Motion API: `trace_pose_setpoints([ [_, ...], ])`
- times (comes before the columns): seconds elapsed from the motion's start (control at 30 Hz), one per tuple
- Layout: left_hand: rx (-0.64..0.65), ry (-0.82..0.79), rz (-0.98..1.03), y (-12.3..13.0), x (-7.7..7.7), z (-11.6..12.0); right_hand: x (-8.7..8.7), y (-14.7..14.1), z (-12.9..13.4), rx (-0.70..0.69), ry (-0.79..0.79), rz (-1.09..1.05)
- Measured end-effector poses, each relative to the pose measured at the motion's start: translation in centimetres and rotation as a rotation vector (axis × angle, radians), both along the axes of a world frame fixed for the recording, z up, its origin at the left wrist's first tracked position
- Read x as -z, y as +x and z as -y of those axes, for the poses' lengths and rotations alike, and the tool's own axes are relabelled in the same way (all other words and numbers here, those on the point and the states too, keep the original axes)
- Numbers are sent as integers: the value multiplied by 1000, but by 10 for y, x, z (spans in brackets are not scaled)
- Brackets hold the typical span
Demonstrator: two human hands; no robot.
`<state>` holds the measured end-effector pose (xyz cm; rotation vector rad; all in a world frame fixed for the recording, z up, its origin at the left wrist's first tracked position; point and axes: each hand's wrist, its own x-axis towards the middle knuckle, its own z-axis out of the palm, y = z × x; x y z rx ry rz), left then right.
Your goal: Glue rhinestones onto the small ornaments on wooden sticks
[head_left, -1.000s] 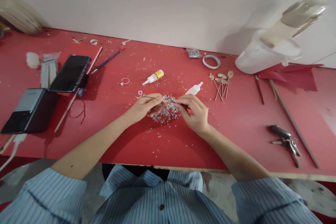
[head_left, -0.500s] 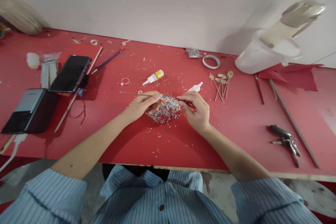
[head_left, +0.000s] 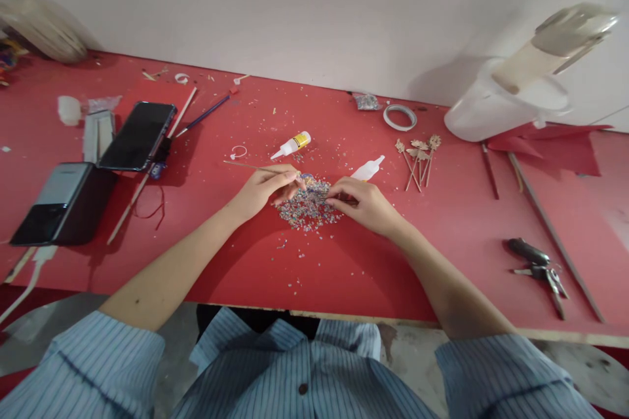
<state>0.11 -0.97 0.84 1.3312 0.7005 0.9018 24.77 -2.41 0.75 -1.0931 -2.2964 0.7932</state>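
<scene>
A person's left hand [head_left: 268, 188] pinches a thin, straight, pale brown stick [head_left: 240, 163], its long end reaching toward the left edge of the red tabletop [head_left: 344, 294]. Beside it, between the front and back edges, spreads a loose, glittery heap of tiny multicoloured chips [head_left: 307, 209]; at its right, the right hand [head_left: 361, 200] grips a slim, dark tool [head_left: 348, 200].
</scene>
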Motion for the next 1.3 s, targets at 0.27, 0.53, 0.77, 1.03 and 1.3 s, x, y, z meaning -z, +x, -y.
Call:
trace_pose_setpoints([
  [0.27, 95, -33, -36, -5, 2, -3, -1, -3, 3, -20, -105, -31],
  [0.53, 135, -26, -77, -8, 6, -6, -7, 3, 1, -169, -195, -9],
  [0.77, 169, -25, -112, -11, 5, -9, -6, 13, -4, -271, -257, -28],
  [1.03, 155, -27, -182, -10, 0, -10, -4, 10, -2, -272, -245, -22],
  [1.3, 152, -15, -203, -9, -2, -9, -3, 13, -3, -251, -247, -22],
])
